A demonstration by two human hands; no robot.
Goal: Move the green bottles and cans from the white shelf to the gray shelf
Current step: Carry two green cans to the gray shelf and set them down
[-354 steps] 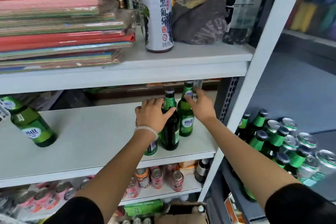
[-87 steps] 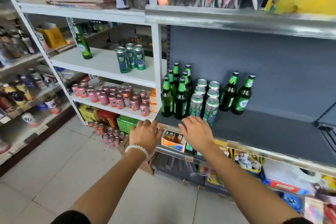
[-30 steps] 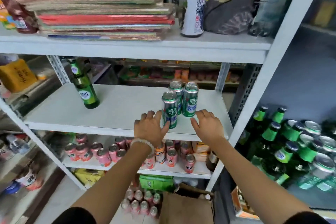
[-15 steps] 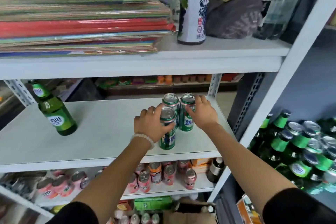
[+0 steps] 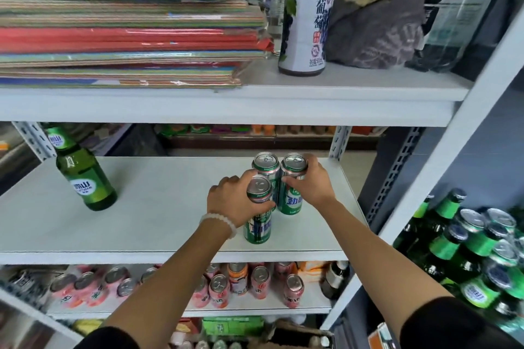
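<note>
On the white shelf (image 5: pixel 141 221), my left hand (image 5: pixel 236 201) grips the front green can (image 5: pixel 258 212) while my right hand (image 5: pixel 310 184) wraps the rear-right can (image 5: pixel 292 187).

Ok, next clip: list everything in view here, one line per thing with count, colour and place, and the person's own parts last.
green cans: three, green with silver tops, clustered on the white shelf's middle board, right of centre
green bottle: one, green glass with white label, alone at the left of the same board
white shelf: one unit, white, several boards
paper stack: one pile, red, green and mixed colours, top board at left
juice bottle: one, white and purple, top board
bag: one, dark purple, top board, right of the juice bottle
pink cans: many, pink, on the board below
gray shelf: one, gray, at right, holding green bottles and cans
left hand: grips the front can
right hand: grips the back right can
</note>
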